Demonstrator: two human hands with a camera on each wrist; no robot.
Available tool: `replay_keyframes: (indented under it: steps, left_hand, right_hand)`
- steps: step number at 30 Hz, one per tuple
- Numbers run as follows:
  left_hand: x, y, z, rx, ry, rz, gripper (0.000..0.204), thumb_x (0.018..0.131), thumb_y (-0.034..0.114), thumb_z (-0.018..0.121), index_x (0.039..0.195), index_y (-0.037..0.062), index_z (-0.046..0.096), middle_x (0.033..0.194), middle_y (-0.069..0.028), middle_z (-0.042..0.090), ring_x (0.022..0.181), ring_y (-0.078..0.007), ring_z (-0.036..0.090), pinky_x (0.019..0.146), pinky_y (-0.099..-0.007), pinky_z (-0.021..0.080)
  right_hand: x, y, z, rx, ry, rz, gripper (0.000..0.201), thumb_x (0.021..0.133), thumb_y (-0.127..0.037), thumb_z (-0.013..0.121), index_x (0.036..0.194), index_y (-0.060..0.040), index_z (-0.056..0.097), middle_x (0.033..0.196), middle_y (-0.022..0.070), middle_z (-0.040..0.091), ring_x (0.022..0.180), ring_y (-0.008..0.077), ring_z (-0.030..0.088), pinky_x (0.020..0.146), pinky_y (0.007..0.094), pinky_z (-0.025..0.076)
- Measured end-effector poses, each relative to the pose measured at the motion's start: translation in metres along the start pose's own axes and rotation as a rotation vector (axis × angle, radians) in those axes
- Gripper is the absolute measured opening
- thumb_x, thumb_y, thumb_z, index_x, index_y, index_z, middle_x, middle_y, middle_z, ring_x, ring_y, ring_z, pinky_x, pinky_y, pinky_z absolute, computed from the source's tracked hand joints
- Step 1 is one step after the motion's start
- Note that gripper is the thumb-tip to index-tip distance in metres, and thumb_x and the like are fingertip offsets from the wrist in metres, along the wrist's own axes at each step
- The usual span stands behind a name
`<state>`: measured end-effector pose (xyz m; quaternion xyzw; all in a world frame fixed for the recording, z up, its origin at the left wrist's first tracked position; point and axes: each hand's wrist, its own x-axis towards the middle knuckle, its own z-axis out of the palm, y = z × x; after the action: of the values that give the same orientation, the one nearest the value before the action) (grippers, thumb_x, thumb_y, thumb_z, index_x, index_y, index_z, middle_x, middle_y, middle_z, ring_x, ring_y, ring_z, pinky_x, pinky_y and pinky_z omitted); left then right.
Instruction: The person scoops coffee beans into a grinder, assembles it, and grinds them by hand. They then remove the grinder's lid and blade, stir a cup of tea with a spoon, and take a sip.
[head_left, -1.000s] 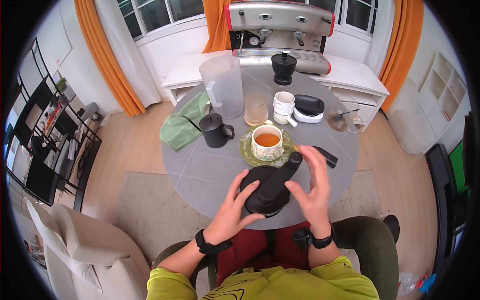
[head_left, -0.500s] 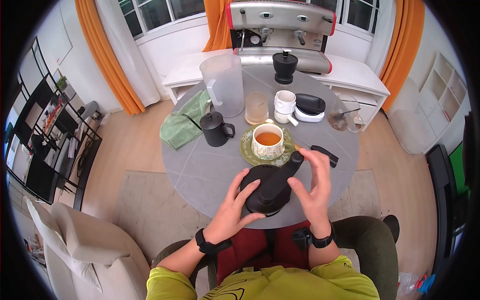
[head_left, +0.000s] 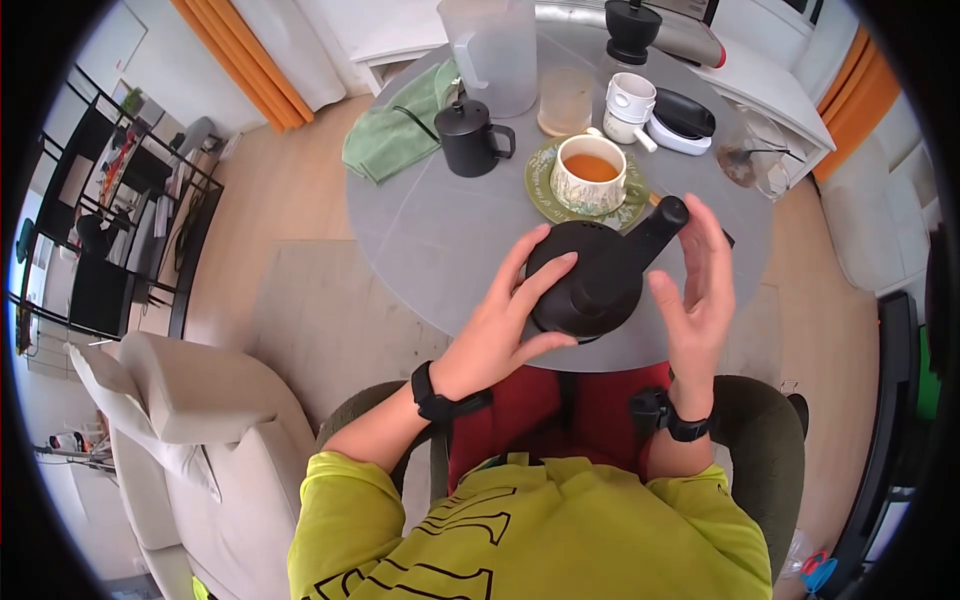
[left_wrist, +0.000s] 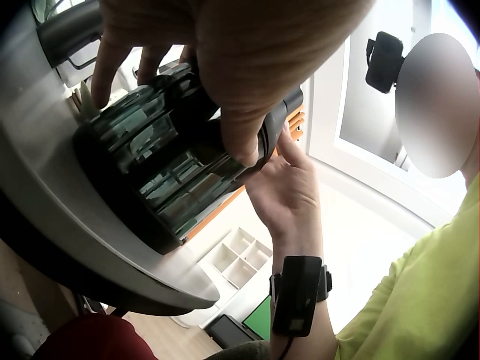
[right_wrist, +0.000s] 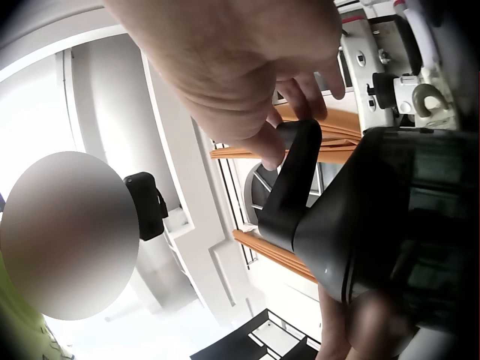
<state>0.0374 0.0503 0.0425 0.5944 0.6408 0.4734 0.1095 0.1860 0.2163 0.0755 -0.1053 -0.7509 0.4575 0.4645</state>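
A round black lid with a crank handle [head_left: 640, 245] tops a device whose clear, ribbed body [left_wrist: 142, 135] shows in the left wrist view. My left hand [head_left: 490, 320] grips its left side, fingers spread over the lid and thumb near the front edge. On the crank's knobbed end, my right hand [head_left: 700, 290] has its fingers curved round the far side, the thumb close to the crank arm. In the right wrist view, the knob [right_wrist: 300, 131] lies between thumb and fingers. Just behind the device, a patterned cup [head_left: 590, 175] of amber liquid stands on a green saucer [head_left: 540, 190].
Left of the saucer are a black kettle [head_left: 468, 140], a green cloth [head_left: 385, 140] and a frosted pitcher [head_left: 495, 60]. Behind it stand a glass [head_left: 566, 100], stacked white cups [head_left: 630, 100], a black-topped white item [head_left: 682, 120], a hand grinder [head_left: 632, 35] and a glass vessel [head_left: 750, 150].
The head view has tilted downward, bringing the table higher in the picture. Both hands keep nearly the same places on the device, and the crank points the same way.
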Motion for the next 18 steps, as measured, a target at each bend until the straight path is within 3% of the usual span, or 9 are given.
replay_keyframes:
  steps: [5, 7, 12, 15, 18]
  left_hand:
    - [0.001, 0.001, -0.001, -0.019, 0.001, -0.004, 0.089, 0.071, 0.018, 0.086, 0.146, 0.0111, 0.04, 0.156, -0.0214, 0.023, 0.143, -0.0419, 0.029, 0.115, -0.0483, 0.032]
    - [0.001, 0.003, -0.002, 0.016, 0.004, -0.004, 0.082, 0.075, 0.015, 0.083, 0.146, 0.0143, 0.042, 0.155, -0.0192, 0.022, 0.134, -0.042, 0.04, 0.105, -0.0472, 0.043]
    - [0.004, 0.011, -0.004, -0.032, -0.013, -0.056, 0.088, 0.071, 0.013, 0.085, 0.147, 0.0137, 0.04, 0.156, -0.0193, 0.022, 0.141, -0.0399, 0.032, 0.112, -0.0471, 0.035]
    - [0.006, 0.017, -0.007, -0.093, -0.037, -0.118, 0.092, 0.069, 0.014, 0.086, 0.147, 0.0115, 0.039, 0.157, -0.0186, 0.023, 0.144, -0.0368, 0.029, 0.115, -0.0462, 0.032]
    - [0.01, 0.02, -0.006, -0.13, -0.032, -0.137, 0.09, 0.07, 0.019, 0.085, 0.147, 0.0098, 0.039, 0.157, -0.0184, 0.025, 0.144, -0.0352, 0.03, 0.113, -0.0456, 0.033]
  right_hand:
    - [-0.001, 0.004, 0.004, 0.131, -0.06, 0.035, 0.077, 0.085, -0.017, 0.076, 0.147, 0.0005, 0.035, 0.144, 0.0169, 0.043, 0.134, 0.0277, 0.045, 0.113, 0.0429, 0.034]
    - [-0.001, 0.003, 0.0, 0.111, 0.0, 0.077, 0.078, 0.086, -0.021, 0.075, 0.148, 0.0, 0.034, 0.144, 0.0162, 0.043, 0.133, 0.0274, 0.045, 0.112, 0.0429, 0.034]
    - [-0.006, 0.015, -0.005, 0.167, 0.012, 0.156, 0.077, 0.086, -0.019, 0.074, 0.149, 0.0003, 0.033, 0.146, 0.0161, 0.042, 0.135, 0.0273, 0.043, 0.113, 0.0426, 0.034]
    - [-0.019, 0.028, -0.008, 0.263, -0.067, 0.216, 0.086, 0.081, -0.015, 0.077, 0.151, -0.001, 0.029, 0.15, 0.0157, 0.039, 0.139, 0.0277, 0.039, 0.115, 0.0433, 0.031]
    - [-0.033, 0.032, -0.011, 0.198, -0.301, 0.263, 0.107, 0.067, -0.014, 0.086, 0.153, -0.0043, 0.024, 0.153, 0.0167, 0.035, 0.143, 0.0298, 0.034, 0.118, 0.0436, 0.026]
